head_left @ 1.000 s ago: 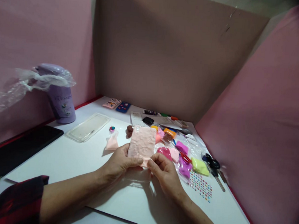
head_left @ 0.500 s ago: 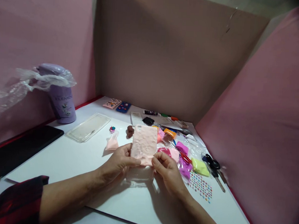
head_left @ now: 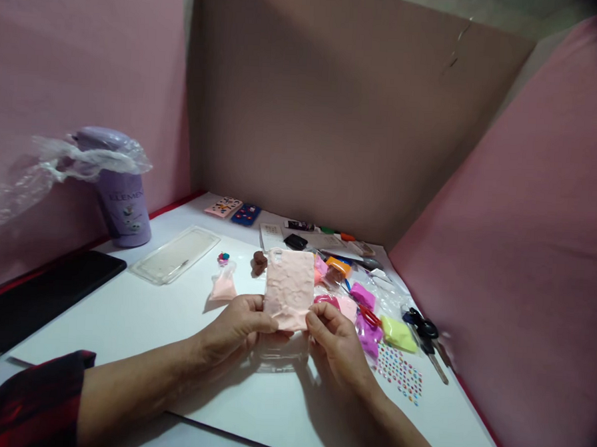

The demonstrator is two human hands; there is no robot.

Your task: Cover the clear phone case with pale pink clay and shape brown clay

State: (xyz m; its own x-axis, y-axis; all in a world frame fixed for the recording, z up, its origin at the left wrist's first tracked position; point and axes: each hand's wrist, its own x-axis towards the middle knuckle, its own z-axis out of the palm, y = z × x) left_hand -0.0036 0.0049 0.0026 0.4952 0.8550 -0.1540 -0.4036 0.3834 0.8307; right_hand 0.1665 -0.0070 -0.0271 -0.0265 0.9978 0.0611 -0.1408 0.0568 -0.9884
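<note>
Between my hands is a clear phone case, its upper part covered with a lumpy layer of pale pink clay. My left hand grips the left edge, thumb lying on the lower clay. On the right edge, my right hand pinches the clay's lower corner between thumb and fingers. The bottom of the case stays bare and see-through. Just left of it lie a lump of brown clay and a small bag of pale pink clay. Fingers behind the case are mostly hidden.
Bags of coloured clay, a gem sticker sheet and scissors lie on the right. Leftward are a clear tray-like case, a black phone and a purple tumbler. Two decorated cases sit at the back.
My left thumb has slid slightly left and down along the clay's lower edge. My right hand keeps its pinch at the corner. The case has barely moved.
</note>
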